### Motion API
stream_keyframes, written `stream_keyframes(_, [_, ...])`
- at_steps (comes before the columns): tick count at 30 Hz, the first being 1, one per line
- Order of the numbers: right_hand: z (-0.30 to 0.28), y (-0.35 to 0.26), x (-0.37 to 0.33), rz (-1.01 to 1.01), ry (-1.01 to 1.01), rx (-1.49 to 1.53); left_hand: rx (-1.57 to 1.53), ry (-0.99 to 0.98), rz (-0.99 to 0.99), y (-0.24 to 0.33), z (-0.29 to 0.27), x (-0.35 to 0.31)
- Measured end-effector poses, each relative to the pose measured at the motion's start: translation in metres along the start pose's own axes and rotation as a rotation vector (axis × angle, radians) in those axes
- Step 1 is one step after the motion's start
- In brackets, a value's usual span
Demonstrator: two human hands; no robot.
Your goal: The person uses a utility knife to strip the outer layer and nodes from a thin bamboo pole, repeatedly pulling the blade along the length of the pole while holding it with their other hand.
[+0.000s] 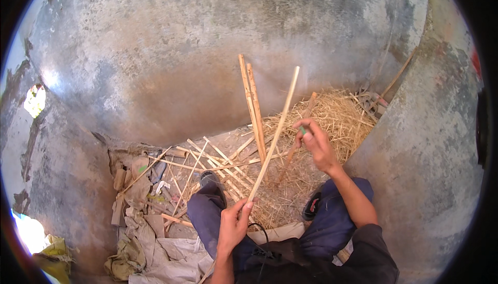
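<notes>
Currently you're gripping the lower end of a long pale cane [274,133] in your left hand [234,224], fingers closed round it; it's angling up toward the curved concrete wall [207,50]. Your right hand [317,144] is pinching a small green tool [303,130] just beside the cane. Loose sticks [207,164] and straw [321,123] are crowding the floor ahead; walls are closing in on both sides.

Stick [275,133] lower end hidden by left hand [233,227].
</notes>
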State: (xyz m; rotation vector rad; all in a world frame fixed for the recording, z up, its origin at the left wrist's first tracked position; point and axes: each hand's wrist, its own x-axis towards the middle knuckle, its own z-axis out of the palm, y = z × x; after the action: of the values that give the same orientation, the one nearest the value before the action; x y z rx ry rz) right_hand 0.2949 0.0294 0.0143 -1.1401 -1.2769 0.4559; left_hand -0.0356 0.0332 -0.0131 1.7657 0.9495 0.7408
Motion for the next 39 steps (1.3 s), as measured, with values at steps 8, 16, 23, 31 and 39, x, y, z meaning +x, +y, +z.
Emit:
stream_keyframes(8, [0.041, -0.02, -0.028, -0.314, -0.158, -0.499, -0.068, 0.071, -0.015, 0.028, 0.01, 0.013])
stream_keyframes(16, [0.058, -0.037, -0.036, -0.377, -0.133, -0.506, -0.049, 0.15, 0.044, 0.034, 0.023, 0.022])
stream_keyframes(23, [0.052, -0.038, -0.032, -0.39, -0.153, -0.576, -0.051, 0.181, 0.014, 0.024, 0.028, 0.019])
stream_keyframes(31, [0.018, -0.008, -0.007, -0.269, 0.07, -0.7, 0.015, 0.13, -0.028, 0.018, 0.021, -0.004])
stream_keyframes(39, [-0.064, 0.011, 0.033, -0.017, 0.337, -0.706, 0.129, 0.098, -0.014, 0.002, 0.003, -0.042])
